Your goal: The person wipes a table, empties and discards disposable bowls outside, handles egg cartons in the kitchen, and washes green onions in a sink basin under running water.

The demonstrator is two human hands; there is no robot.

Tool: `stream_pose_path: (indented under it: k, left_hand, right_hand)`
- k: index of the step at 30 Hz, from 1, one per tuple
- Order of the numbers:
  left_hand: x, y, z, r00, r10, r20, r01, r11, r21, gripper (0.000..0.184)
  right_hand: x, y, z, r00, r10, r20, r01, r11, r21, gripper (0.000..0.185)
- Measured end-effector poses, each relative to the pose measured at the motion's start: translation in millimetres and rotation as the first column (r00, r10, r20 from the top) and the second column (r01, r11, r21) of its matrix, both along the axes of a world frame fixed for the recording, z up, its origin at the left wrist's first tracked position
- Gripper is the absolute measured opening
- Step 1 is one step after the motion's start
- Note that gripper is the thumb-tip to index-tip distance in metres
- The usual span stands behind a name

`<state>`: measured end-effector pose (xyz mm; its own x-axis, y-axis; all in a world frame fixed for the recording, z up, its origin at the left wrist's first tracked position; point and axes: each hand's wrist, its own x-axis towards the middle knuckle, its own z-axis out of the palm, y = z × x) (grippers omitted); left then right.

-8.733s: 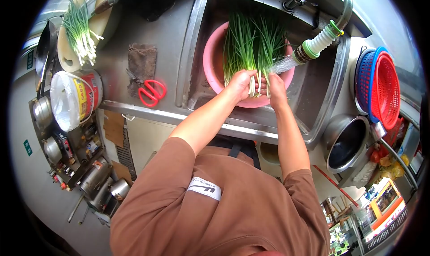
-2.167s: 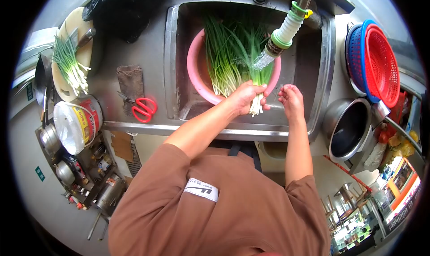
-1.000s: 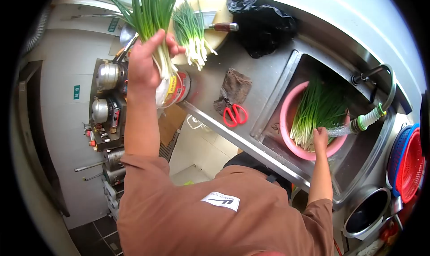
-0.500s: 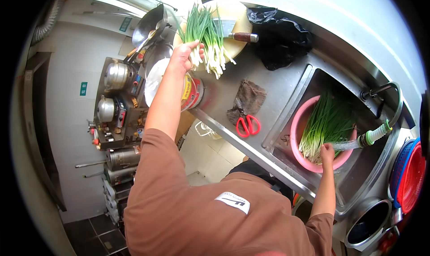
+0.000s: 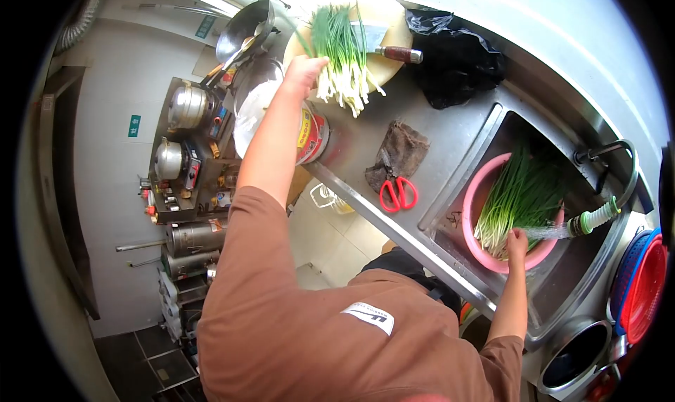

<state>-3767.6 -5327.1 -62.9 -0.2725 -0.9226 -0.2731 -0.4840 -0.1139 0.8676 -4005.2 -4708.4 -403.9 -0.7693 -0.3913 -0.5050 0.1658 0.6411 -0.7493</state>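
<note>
A bunch of scallions [image 5: 344,61] lies across the round cutting board [image 5: 394,26], white root ends toward me and past the rim. At the bunch's left edge is my left hand [image 5: 304,75], fingers partly hidden but seemingly loose, not wrapped around the stalks. A cleaver [image 5: 399,54] lies on the board beside the greens. My right hand [image 5: 517,242] is closed at the white ends of more scallions [image 5: 510,212] in a pink basin [image 5: 472,191]. Water from the hose faucet [image 5: 594,219] streams in next to it.
Red-handled scissors [image 5: 399,194] rest against a brown cloth [image 5: 401,149] on the steel counter. A black plastic bag [image 5: 457,68] lies behind. The basin stands in the sink [image 5: 450,184]. Left are a bucket [image 5: 311,135] and a wok [image 5: 242,29]; colander baskets [image 5: 643,282] stand at right.
My left hand has drawn slightly left, off the top of the scallions, while that bunch stays put on the board. The right hand stays in the basin. The view has shifted slightly.
</note>
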Motion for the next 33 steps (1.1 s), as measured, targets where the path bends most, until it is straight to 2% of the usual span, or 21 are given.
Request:
stream_pose_path:
  k: [1, 3, 6, 7, 8, 10, 12, 14, 15, 17, 18, 20, 21, 24, 25, 26, 27, 28, 30, 32, 33]
  left_hand:
    - [-1.1, 0.8, -5.0, 1.000, 0.004, -0.002, -0.004, 1.000, -0.001, 0.020]
    - [-3.6, 3.0, -10.1, 0.979, -0.036, -0.202, 0.017, 0.995, -0.096, 0.022]
    - [-3.8, 4.2, -8.7, 0.970, 0.056, -0.236, -0.092, 0.986, -0.141, 0.021]
    - [-0.7, 3.6, -4.9, 0.991, 0.094, -0.093, -0.109, 0.978, -0.175, 0.023]
    - [-2.1, 7.5, -1.7, 0.991, 0.094, -0.092, -0.109, 0.979, -0.175, 0.023]
    - [-5.4, 15.5, 4.1, 0.960, 0.255, -0.113, -0.256, 0.967, 0.007, 0.023]
    - [5.2, 0.0, -10.7, 0.976, 0.214, -0.037, -0.214, 0.977, 0.002, 0.027]
    - [16.0, -17.9, -26.0, 0.968, 0.142, 0.208, -0.107, 0.979, -0.173, 0.030]
    - [16.3, -13.4, -23.7, 0.967, 0.145, 0.211, -0.109, 0.979, -0.171, 0.030]
    - [14.1, 1.2, -17.0, 0.947, 0.156, 0.281, -0.039, 0.923, -0.383, 0.037]
    - [13.2, 5.1, -20.6, 0.944, 0.163, 0.287, -0.045, 0.925, -0.378, 0.037]
    - [9.6, 15.5, -27.7, 0.955, 0.185, 0.231, -0.026, 0.829, -0.558, 0.036]
    - [4.7, 30.4, -25.6, 0.980, 0.118, 0.163, 0.018, 0.754, -0.656, 0.035]
    - [-18.2, 103.1, -6.1, 0.998, -0.008, 0.061, 0.057, 0.509, -0.859, 0.030]
    - [-25.4, 135.1, 8.4, 0.996, -0.038, 0.082, 0.089, 0.531, -0.843, 0.029]
    - [-30.6, 160.3, 15.7, 0.992, -0.120, 0.033, 0.095, 0.560, -0.823, 0.025]
    - [-32.7, 184.8, 18.3, 0.980, -0.191, 0.050, 0.158, 0.604, -0.781, 0.024]
    - [-33.9, 208.2, 16.3, 0.961, -0.269, 0.059, 0.225, 0.644, -0.732, 0.022]
    - [-35.5, 250.0, 5.0, 0.891, -0.451, 0.053, 0.359, 0.627, -0.691, 0.017]
    - [-36.3, 291.9, -14.3, 0.823, -0.568, -0.011, 0.503, 0.737, -0.452, 0.015]
    - [-34.6, 305.4, -32.1, 0.789, -0.614, -0.026, 0.551, 0.726, -0.412, 0.015]
  right_hand:
    - [-0.1, 0.0, -1.9, 1.000, -0.007, -0.009, 0.007, 1.000, 0.010, 0.013]
    - [-1.1, 0.8, -4.4, 1.000, -0.011, -0.021, 0.011, 1.000, 0.021, 0.013]
    - [-2.7, 4.1, -11.9, 1.000, -0.020, 0.006, 0.020, 1.000, -0.022, 0.014]
    - [-3.4, 4.2, -15.5, 0.999, -0.031, -0.021, 0.030, 0.999, -0.012, 0.015]
    - [-3.3, 2.9, -14.8, 0.998, -0.041, -0.048, 0.041, 0.999, -0.002, 0.017]
    - [-2.6, -0.2, -13.8, 0.993, -0.015, -0.114, 0.018, 0.999, 0.027, 0.019]
    - [0.8, -8.0, -6.8, 0.984, 0.015, -0.178, -0.004, 0.998, 0.059, 0.021]
    - [7.3, -16.4, -0.3, 0.992, 0.064, -0.109, -0.057, 0.997, 0.059, 0.027]
    - [10.4, -23.6, 12.0, 0.992, 0.067, -0.106, -0.061, 0.996, 0.061, 0.027]
    - [18.3, -39.0, 47.4, 0.985, 0.165, -0.042, -0.152, 0.965, 0.213, 0.042]
    - [24.8, -39.0, 47.8, 0.984, 0.173, -0.036, -0.161, 0.962, 0.218, 0.042]
    - [34.7, -42.4, 43.3, 0.900, 0.314, -0.301, -0.226, 0.929, 0.292, 0.052]
    - [37.7, -41.0, 40.6, 0.895, 0.320, -0.311, -0.259, 0.940, 0.224, 0.056]
    - [24.8, -44.0, 37.6, 0.959, 0.272, -0.078, -0.227, 0.904, 0.362, 0.047]
    - [15.4, -31.2, 20.9, 0.917, 0.272, -0.291, -0.207, 0.950, 0.235, 0.040]
    - [-13.9, 5.2, -56.9, 0.967, 0.154, -0.204, -0.128, 0.983, 0.135, 0.035]
    - [-18.6, -3.0, -25.7, 0.997, -0.071, 0.033, 0.062, 0.975, 0.212, 0.034]
    - [-27.8, 7.1, -43.2, 0.966, -0.190, 0.177, 0.162, 0.974, 0.158, 0.036]
    - [-19.9, 3.3, -34.5, 0.955, 0.184, -0.231, -0.156, 0.978, 0.135, 0.046]
    - [-8.0, -16.5, -2.2, 0.966, 0.244, 0.079, -0.245, 0.969, 0.003, 0.043]
    - [-16.0, -6.5, -38.7, 0.940, 0.324, -0.108, -0.336, 0.932, -0.134, 0.032]
